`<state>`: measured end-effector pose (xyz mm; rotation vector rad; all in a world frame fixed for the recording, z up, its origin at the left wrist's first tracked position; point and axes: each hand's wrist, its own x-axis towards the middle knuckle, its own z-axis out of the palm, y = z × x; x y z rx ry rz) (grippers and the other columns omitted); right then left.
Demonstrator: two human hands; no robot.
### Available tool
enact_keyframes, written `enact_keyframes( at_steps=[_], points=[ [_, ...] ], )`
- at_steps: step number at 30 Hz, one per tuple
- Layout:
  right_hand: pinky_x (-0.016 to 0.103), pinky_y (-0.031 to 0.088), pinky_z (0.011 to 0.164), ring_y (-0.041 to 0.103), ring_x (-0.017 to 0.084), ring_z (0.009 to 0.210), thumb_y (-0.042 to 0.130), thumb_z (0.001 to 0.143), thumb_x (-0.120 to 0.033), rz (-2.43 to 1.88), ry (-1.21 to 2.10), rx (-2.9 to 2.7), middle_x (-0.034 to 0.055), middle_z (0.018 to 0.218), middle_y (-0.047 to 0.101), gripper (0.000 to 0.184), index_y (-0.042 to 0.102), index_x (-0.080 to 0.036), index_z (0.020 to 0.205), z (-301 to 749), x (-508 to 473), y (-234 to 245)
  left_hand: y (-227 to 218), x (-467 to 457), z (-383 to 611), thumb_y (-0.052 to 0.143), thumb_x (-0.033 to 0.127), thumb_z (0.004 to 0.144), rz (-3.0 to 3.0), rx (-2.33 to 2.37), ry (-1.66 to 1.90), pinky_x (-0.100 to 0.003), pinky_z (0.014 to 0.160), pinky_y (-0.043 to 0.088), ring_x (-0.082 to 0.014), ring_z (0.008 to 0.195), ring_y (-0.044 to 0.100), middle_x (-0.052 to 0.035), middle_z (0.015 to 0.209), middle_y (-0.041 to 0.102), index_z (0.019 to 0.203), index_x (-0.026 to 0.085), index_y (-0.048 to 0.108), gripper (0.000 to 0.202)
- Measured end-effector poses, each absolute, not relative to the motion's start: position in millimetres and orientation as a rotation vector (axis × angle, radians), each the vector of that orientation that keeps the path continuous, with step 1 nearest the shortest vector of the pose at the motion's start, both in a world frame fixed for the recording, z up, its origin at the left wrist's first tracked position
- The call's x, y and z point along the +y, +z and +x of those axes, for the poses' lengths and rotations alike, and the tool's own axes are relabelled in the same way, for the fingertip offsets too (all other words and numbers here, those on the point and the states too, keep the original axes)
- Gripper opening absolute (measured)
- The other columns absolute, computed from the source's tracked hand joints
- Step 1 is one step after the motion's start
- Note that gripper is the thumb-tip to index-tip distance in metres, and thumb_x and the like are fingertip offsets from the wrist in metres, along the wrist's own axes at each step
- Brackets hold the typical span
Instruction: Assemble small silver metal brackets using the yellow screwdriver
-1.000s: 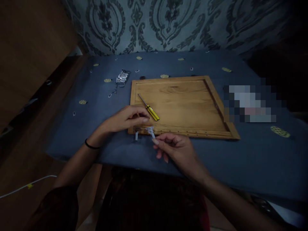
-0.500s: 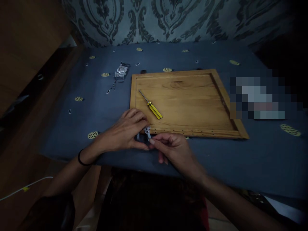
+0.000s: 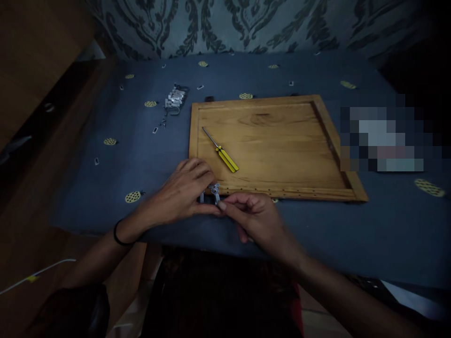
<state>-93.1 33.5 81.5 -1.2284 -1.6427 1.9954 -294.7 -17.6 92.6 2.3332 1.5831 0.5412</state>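
A silver metal hook (image 3: 214,189) with screw holes sits against the near rim of a wooden framed panel (image 3: 271,150), towards its left corner. My right hand (image 3: 257,218) pinches the hook's lower end between thumb and forefinger. From the left, my left hand (image 3: 188,190) curls over the panel's rim, its thumb stretched below the hook; the fingers steady the hook's upper part, partly hidden. A curved metal piece shows between this thumb and fingers. A screwdriver (image 3: 227,158) with a yellow and black handle lies on the panel. Several small dark holes run along the near rim.
Several more metal hooks (image 3: 175,97) lie in a heap at the back left, with small screws (image 3: 162,123) beside them. Everything rests on a dark blue cloth (image 3: 141,159) with a pineapple print. A blurred-out patch (image 3: 384,141) covers something at the right.
The view has tilted and shifted slightly. Both hands keep their places at the hook, with barely any visible movement.
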Motion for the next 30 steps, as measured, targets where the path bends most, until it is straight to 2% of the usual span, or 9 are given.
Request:
enact_keyframes(
  at_steps=[3, 8, 12, 14, 16, 18, 21, 26, 30],
  points=[
    [0.02, 0.025, 0.031, 0.043, 0.006, 0.03, 0.084, 0.067, -0.062, -1.202, 1.994, -1.652, 0.0023, 0.064, 0.075, 0.044, 0.073, -0.019, 0.069, -92.4, 33.6, 80.9, 91.8, -18.1, -294.6, 0.07, 0.066, 0.093, 2.337, 1.581, 0.561, -0.044, 0.097, 0.047, -0.0289, 0.111, 0.058, -0.0108, 0.111, 0.069, 0.109, 0.014, 0.068, 0.054],
    [0.02, 0.028, 0.031, 0.044, 0.005, 0.029, 0.084, 0.066, -0.063, -1.175, 2.028, -1.63, 0.0027, 0.066, 0.077, 0.045, 0.072, -0.019, 0.068, -94.1, 33.7, 80.4, 92.3, -19.1, -294.8, 0.069, 0.062, 0.096, 2.338, 1.591, 0.537, -0.042, 0.097, 0.047, -0.0275, 0.111, 0.058, -0.0096, 0.112, 0.069, 0.11, 0.017, 0.069, 0.048],
    [0.022, 0.031, 0.029, 0.045, 0.007, 0.028, 0.076, 0.075, -0.06, -1.157, 1.979, -1.702, 0.0036, 0.071, 0.078, 0.041, 0.072, -0.02, 0.071, -89.7, 30.7, 78.5, 92.8, -20.0, -295.1, 0.071, 0.058, 0.096, 2.353, 1.566, 0.536, -0.043, 0.099, 0.047, -0.028, 0.112, 0.058, -0.0095, 0.112, 0.068, 0.114, 0.017, 0.069, 0.045],
    [0.024, 0.037, 0.032, 0.048, 0.009, 0.031, 0.07, 0.086, -0.052, -1.142, 1.794, -1.809, 0.0023, 0.068, 0.077, 0.033, 0.074, -0.021, 0.077, -83.9, 29.2, 76.7, 92.9, -20.4, -295.0, 0.073, 0.055, 0.095, 2.347, 1.568, 0.524, -0.044, 0.099, 0.047, -0.0286, 0.113, 0.058, -0.0096, 0.113, 0.068, 0.115, 0.017, 0.069, 0.043],
    [0.026, 0.048, 0.043, 0.06, 0.013, 0.042, 0.064, 0.094, -0.039, -1.032, 1.415, -1.987, 0.0009, 0.066, 0.076, 0.023, 0.076, -0.022, 0.084, -77.6, 29.8, 74.7, 93.3, -20.8, -294.6, 0.074, 0.053, 0.095, 2.336, 1.579, 0.506, -0.045, 0.099, 0.047, -0.029, 0.113, 0.058, -0.0093, 0.114, 0.069, 0.115, 0.018, 0.069, 0.041],
    [0.027, 0.055, 0.058, 0.071, 0.016, 0.061, 0.062, 0.098, -0.025, -0.811, 0.945, -2.171, 0.0016, 0.073, 0.077, 0.016, 0.077, -0.023, 0.091, -73.4, 33.8, 72.5, 93.7, -20.9, -294.1, 0.074, 0.052, 0.095, 2.327, 1.591, 0.495, -0.045, 0.099, 0.047, -0.0294, 0.113, 0.058, -0.0094, 0.114, 0.068, 0.114, 0.018, 0.07, 0.04],
    [0.029, 0.058, 0.069, 0.072, 0.017, 0.075, 0.062, 0.099, -0.015, -0.548, 0.449, -2.316, 0.0041, 0.083, 0.077, 0.015, 0.075, -0.021, 0.098, -73.2, 44.5, 68.9, 93.4, -20.8, -293.8, 0.073, 0.054, 0.095, 2.312, 1.594, 0.487, -0.045, 0.098, 0.047, -0.0295, 0.113, 0.058, -0.0098, 0.113, 0.068, 0.112, 0.018, 0.07, 0.04],
    [0.038, 0.062, 0.087, 0.072, 0.023, 0.098, 0.067, 0.097, -0.011, -0.361, 0.287, -2.358, 0.01, 0.105, 0.08, 0.01, 0.072, -0.017, 0.103, -77.7, 58.1, 60.8, 91.1, -21.1, -294.4, 0.071, 0.056, 0.096, 2.303, 1.58, 0.535, -0.045, 0.098, 0.047, -0.0293, 0.112, 0.058, -0.0092, 0.111, 0.069, 0.113, 0.018, 0.069, 0.042],
    [0.044, 0.063, 0.094, 0.074, 0.025, 0.111, 0.067, 0.098, -0.012, -0.326, 0.355, -2.36, 0.0082, 0.112, 0.082, 0.016, 0.073, -0.019, 0.111, -75.9, 59.5, 55.6, 92.3, -21.8, -294.2, 0.075, 0.054, 0.095, 2.298, 1.569, 0.551, -0.045, 0.1, 0.046, -0.028, 0.111, 0.059, -0.0081, 0.111, 0.07, 0.119, 0.019, 0.069, 0.042]
  ],
)
